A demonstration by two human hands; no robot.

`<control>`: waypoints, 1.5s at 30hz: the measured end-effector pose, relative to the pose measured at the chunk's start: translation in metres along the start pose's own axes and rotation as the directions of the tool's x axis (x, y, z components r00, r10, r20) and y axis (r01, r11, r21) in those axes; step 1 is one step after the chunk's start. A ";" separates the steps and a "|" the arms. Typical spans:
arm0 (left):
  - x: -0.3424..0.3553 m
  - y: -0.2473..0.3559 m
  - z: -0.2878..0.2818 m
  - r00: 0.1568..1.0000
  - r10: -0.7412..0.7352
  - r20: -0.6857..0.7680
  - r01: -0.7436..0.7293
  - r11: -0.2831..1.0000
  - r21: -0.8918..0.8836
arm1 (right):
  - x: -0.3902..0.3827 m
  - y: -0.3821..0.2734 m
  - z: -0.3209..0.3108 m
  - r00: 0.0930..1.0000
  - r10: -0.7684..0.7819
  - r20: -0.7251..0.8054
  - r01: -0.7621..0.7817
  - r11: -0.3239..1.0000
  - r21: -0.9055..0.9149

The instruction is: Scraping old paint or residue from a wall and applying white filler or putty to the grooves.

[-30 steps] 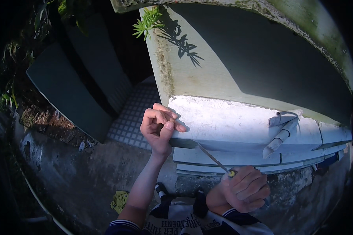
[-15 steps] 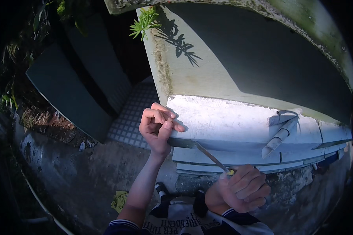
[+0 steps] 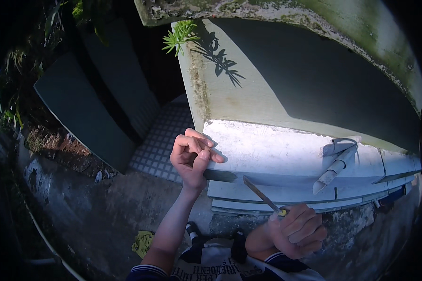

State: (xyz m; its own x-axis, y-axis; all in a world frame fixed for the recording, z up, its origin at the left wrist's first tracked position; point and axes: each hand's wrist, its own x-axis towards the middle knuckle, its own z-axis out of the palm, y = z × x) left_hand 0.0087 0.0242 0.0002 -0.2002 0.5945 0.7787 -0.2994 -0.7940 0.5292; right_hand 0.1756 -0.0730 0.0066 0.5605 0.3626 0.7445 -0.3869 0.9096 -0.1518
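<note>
My left hand (image 3: 191, 161) is at the left end of a sunlit white ledge (image 3: 267, 145), its fingers curled and the thumb pressed to them. Whatever is between those fingertips, if anything, is hidden or too small to make out. In my right hand (image 3: 299, 232) is a knife (image 3: 262, 195), gripped by its handle, which is mostly covered by my fingers and shows a bit of yellow. The long, narrow blade points up and left toward the ledge's front edge. Its tip is near a dark patch (image 3: 220, 175) on that edge, to the right of my left hand.
Pale curled, tube-like pieces (image 3: 335, 171) lie on the ledge's right part, one jutting over the front. Stepped slabs (image 3: 276, 193) run below. A green plant (image 3: 180, 36) hangs above; a mossy slab (image 3: 286, 11) overhangs the top. A yellow-green cloth (image 3: 143, 242) lies on the ground.
The whole view has shifted slightly, so the scene sits a little lower and farther right. The knife tip has moved slightly right relative to the ledge. My left hand keeps its pose.
</note>
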 end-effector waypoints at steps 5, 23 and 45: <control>-0.004 0.003 -0.010 1.000 0.010 0.007 -0.010 1.000 0.013 | -0.016 -0.035 -0.043 0.999 0.030 0.011 -0.031 0.999 0.032; 0.002 -0.006 -0.008 0.999 0.016 0.035 -0.016 1.000 0.008 | -0.047 -0.025 -0.052 0.999 -0.024 -0.045 0.033 0.972 0.234; -0.005 0.000 -0.006 1.000 0.010 0.026 -0.010 1.000 -0.029 | -0.023 0.001 -0.003 0.926 0.373 -0.052 -0.375 0.899 -0.228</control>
State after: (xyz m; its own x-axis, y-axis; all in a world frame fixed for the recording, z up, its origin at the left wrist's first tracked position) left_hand 0.0040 0.0220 -0.0053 -0.1791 0.5827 0.7927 -0.3239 -0.7957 0.5117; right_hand 0.1645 -0.0796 -0.0133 0.4125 0.6860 0.5994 -0.3910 0.7276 -0.5637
